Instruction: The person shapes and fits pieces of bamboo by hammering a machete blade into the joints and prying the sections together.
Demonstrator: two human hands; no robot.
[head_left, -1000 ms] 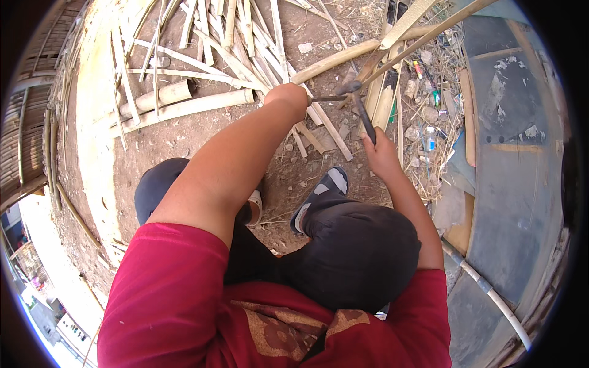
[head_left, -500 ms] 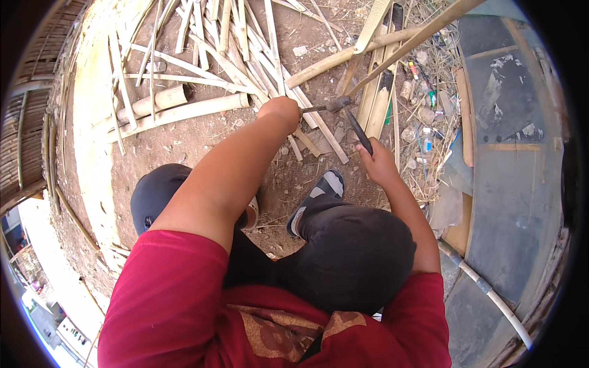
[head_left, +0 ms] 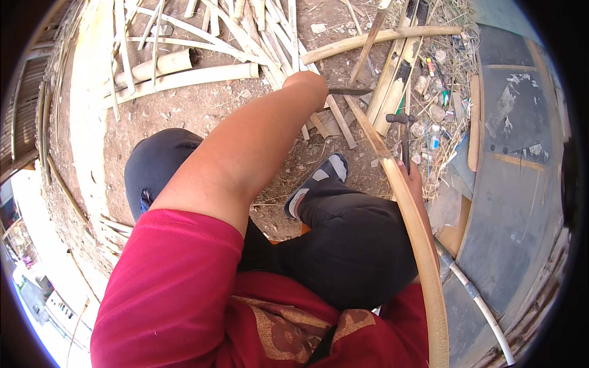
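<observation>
My left hand (head_left: 308, 86) is closed on a long-bladed knife (head_left: 351, 91), its dark blade pointing right above the dirt. My right hand (head_left: 415, 179), partly hidden, grips the handle of a hammer (head_left: 405, 138), whose dark head is up. A long split bamboo strip (head_left: 412, 224) curves from near the blade tip down across my right forearm to the lower edge. Beside the blade, a second bamboo strip (head_left: 369, 44) leans up toward the top edge. Whether the blade touches either strip I cannot tell.
Many bamboo strips (head_left: 230, 43) lie piled at the far left, beside thick bamboo pieces (head_left: 184, 78). A bamboo pole (head_left: 380, 40) crosses split bamboo (head_left: 396, 73) ahead. Litter and a plastic bottle (head_left: 435, 137) lie near a dark panel (head_left: 521, 202) at the right.
The hammer has moved away from the blade, right and toward me. A bamboo strip now lies across my right forearm. My left hand and the knife have shifted right and slightly farther away.
</observation>
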